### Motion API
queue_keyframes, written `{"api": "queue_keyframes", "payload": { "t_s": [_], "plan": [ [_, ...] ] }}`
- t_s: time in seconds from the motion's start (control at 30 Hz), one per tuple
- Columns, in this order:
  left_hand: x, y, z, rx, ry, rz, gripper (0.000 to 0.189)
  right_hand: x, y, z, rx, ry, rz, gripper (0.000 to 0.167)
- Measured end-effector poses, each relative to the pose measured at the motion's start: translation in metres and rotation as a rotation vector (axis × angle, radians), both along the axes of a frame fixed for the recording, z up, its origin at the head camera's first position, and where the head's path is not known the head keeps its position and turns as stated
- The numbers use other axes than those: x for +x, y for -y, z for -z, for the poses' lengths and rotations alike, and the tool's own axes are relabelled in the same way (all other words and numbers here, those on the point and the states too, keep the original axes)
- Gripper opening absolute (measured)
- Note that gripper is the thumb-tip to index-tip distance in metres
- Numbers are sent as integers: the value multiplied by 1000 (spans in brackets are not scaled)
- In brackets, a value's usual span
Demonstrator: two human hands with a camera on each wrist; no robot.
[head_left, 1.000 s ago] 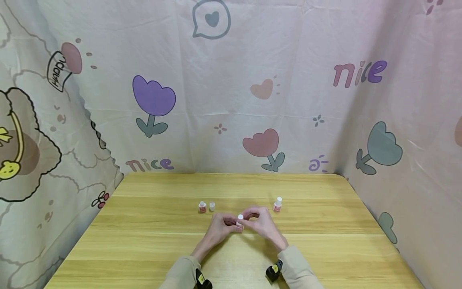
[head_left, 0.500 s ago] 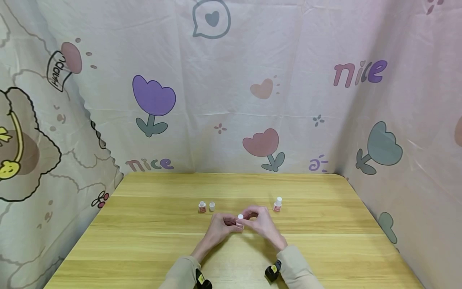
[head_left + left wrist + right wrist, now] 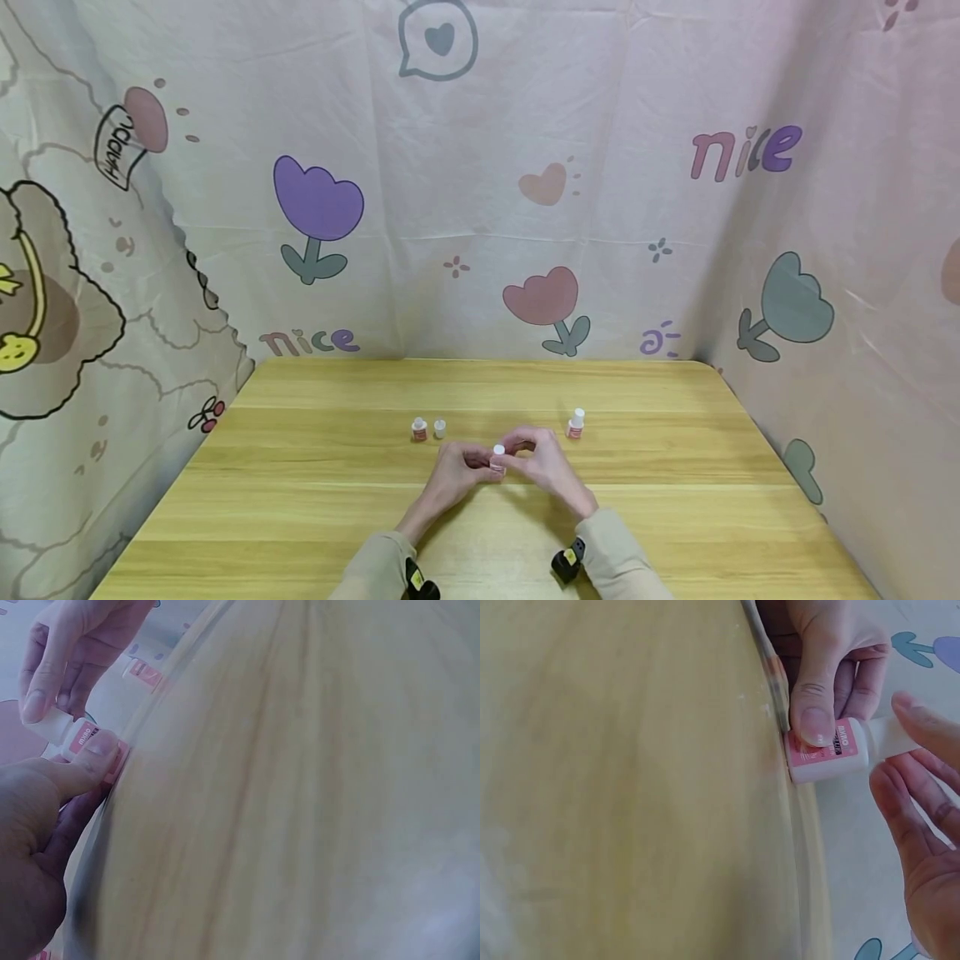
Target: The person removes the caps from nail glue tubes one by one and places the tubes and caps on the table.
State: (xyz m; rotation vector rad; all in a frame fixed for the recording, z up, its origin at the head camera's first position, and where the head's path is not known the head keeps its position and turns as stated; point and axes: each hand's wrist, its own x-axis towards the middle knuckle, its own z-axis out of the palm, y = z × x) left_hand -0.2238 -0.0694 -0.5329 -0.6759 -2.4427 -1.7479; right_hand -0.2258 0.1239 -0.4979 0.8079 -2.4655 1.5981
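Note:
Between the hands, at the middle of the table, stands a small white bottle with a pink label. My left hand grips its body, thumb lying across the label in both wrist views. From the other side my right hand pinches the white cap between thumb and fingers. The cap sits on the bottle's neck. Behind my left hand, a short bottle with a red-pink label stands uncapped, and a loose white cap is beside it. Past my right hand stands another bottle, capped.
The wooden table reaches back to a patterned cloth, which also hangs along both sides. Black camera mounts are strapped at the wrists over beige sleeves.
Both hands stay at the same bottle and cap with hardly any visible movement. The head view has shifted very slightly. The other bottles and the loose cap have not moved.

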Motion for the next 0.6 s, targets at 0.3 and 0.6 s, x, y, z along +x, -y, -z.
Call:
{"api": "queue_keyframes", "payload": {
  "t_s": [0.3,0.6],
  "plan": [
    [0,0,1,-4,-12,-3,16,-1,3,2,13,-20,61,16],
    [0,1,-1,-12,9,-1,14,-2,0,4,-16,-27,-9,15]
  ]
}}
